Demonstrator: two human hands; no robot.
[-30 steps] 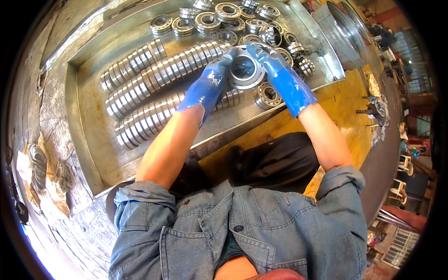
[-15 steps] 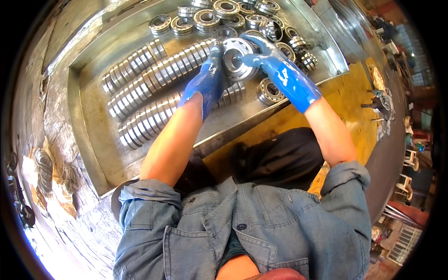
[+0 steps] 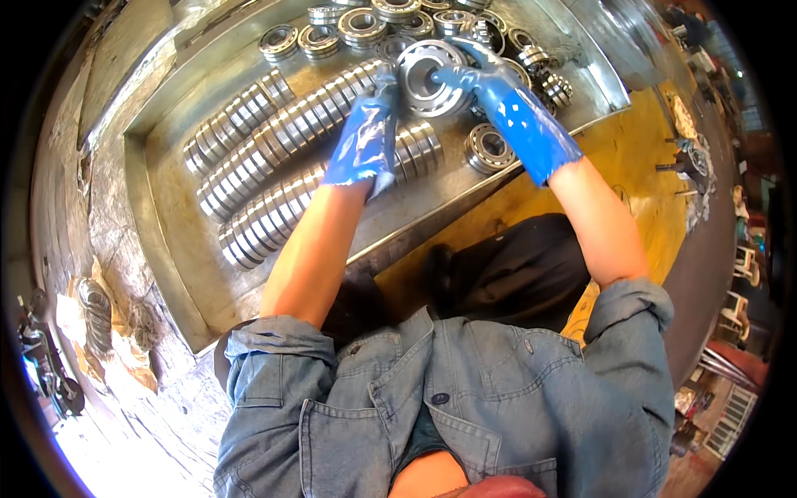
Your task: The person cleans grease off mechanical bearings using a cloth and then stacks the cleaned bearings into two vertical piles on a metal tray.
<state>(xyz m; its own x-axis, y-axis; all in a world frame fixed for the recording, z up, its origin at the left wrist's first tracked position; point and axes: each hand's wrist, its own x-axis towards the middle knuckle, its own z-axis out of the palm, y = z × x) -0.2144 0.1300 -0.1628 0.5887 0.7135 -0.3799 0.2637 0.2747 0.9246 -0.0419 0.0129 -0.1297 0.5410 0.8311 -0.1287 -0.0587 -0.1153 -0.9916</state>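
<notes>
A shiny steel roller bearing (image 3: pixel 442 105) is held up with its round face toward me, over a metal tray. My right hand (image 3: pixel 508 108), in a blue coated glove, grips its right side, the thumb at the centre hole and the fingers over the far rim. My left hand (image 3: pixel 365 137), gloved alike, closes on the bearing's left edge; its fingertips are partly hidden. Below and left of the hands, rows of steel rings (image 3: pixel 278 137) lie on their sides, packed face to face. Loose bearings (image 3: pixel 362 27) cluster beyond the hands, and one bearing (image 3: pixel 490 148) lies below my right wrist.
The tray (image 3: pixel 162 249) has raised metal walls, its near edge running just before my knees. At left, a coil (image 3: pixel 95 307) lies on brown paper on a worn surface. Yellow flooring (image 3: pixel 618 187) shows at right, beside a dark curved edge (image 3: pixel 693 274).
The bearing has tilted to show more of its face and shifted slightly right and away. My left wrist has turned. Both hands stay on the bearing.
</notes>
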